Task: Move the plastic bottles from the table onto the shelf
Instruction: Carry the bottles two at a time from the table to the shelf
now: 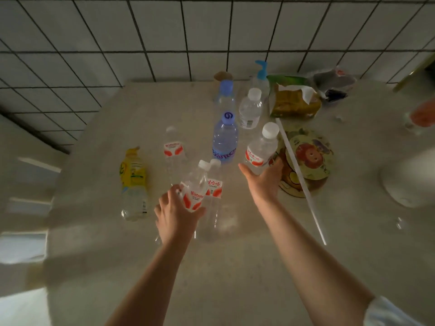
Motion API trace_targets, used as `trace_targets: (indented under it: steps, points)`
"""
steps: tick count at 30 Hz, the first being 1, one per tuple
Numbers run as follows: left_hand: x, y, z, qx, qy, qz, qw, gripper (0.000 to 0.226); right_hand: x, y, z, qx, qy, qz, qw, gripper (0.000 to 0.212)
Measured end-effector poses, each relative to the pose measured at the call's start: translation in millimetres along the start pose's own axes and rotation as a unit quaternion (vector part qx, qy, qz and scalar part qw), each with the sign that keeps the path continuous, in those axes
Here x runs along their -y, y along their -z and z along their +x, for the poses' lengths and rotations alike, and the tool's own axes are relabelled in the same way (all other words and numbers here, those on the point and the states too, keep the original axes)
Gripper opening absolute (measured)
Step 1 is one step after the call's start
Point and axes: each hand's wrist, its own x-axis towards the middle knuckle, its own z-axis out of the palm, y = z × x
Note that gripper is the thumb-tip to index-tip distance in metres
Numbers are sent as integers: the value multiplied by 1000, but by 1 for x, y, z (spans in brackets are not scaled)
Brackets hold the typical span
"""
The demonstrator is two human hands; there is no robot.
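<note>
Gripping two clear, red-labelled bottles on a crowded table, one in each hand.

Left hand (pixel 180 214) curls around a tilted bottle (pixel 195 188) at table (pixel 235 267) centre; right hand (pixel 263 178), at two o'clock from it, wraps its fingers round the base of a white-capped bottle (pixel 262 149). Both look light and empty. Risk: a neighbouring bottle (pixel 214 196) touches the left one and could topple as it lifts; a blue bottle (pixel 225 140) stands at twelve o'clock, a yellow bottle (pixel 134 184) at nine. No shelf is visible.
</note>
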Motion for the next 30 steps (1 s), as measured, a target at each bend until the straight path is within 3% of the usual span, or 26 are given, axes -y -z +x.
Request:
trace_targets:
  steps: [5, 12, 21, 30]
  points:
    - [1, -10, 1, -43, 8, 6, 999, 81, -2, -22, 24, -20, -10, 66, 998, 105]
    - [7, -15, 5, -51, 35, 2, 998, 84, -7, -29, 40, -94, -34, 136, 986, 72]
    - [5, -11, 9, -51, 62, -45, 996, 77, -6, -19, 46, -58, -51, 122, 990, 73]
    - [8, -2, 2, -43, 59, -97, 993, 75, -24, 16, 19, 9, -75, 101, 992, 59]
